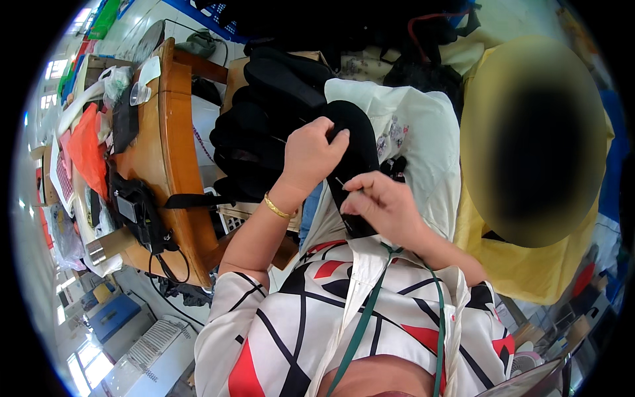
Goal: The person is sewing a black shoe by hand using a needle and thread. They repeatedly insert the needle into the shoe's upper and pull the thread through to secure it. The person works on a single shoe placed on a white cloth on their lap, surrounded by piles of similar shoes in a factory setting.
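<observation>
Long rounded fabric piece [359, 129]: solid black
Loose printed cloth shirt [281, 321]: white, black lines, red and black patches
Narrow neck strap [363, 319]: green
Round metallic bangle [273, 206]: gold

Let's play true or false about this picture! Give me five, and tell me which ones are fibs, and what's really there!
1. The left hand touches something black. True.
2. A gold bracelet is on the right wrist. False: the gold bracelet is on the left wrist.
3. The right hand has a thin, needle-like thing at its fingertips. True.
4. The wooden table is on the person's right. False: the wooden table is on the left.
5. The patterned shirt has some red on it. True.
</observation>
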`<action>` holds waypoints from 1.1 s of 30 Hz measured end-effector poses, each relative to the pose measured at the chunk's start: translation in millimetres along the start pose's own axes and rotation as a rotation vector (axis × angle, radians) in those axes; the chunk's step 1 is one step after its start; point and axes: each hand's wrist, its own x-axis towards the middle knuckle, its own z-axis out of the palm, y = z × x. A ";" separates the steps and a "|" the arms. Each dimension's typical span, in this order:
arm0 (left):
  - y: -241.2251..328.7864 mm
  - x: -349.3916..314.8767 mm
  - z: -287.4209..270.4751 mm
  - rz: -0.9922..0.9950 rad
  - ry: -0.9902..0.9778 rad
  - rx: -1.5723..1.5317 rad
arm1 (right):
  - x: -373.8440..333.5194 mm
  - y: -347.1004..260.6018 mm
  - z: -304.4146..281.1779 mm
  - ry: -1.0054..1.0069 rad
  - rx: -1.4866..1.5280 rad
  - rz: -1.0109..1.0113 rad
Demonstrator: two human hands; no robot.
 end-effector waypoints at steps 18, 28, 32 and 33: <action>-14.6 -23.5 14.7 -0.358 -0.111 -0.657 | 43.7 34.3 -15.1 0.169 -0.605 0.013; -13.4 -21.4 15.2 -0.357 -0.099 -0.629 | 49.2 34.7 -15.6 0.159 -0.658 0.024; -12.5 -17.0 12.0 -0.350 -0.133 -0.563 | 50.1 44.1 -10.1 0.201 -0.806 -0.026; -11.8 -14.9 10.0 -0.383 -0.169 -0.576 | 48.5 43.6 -6.0 0.204 -0.871 -0.025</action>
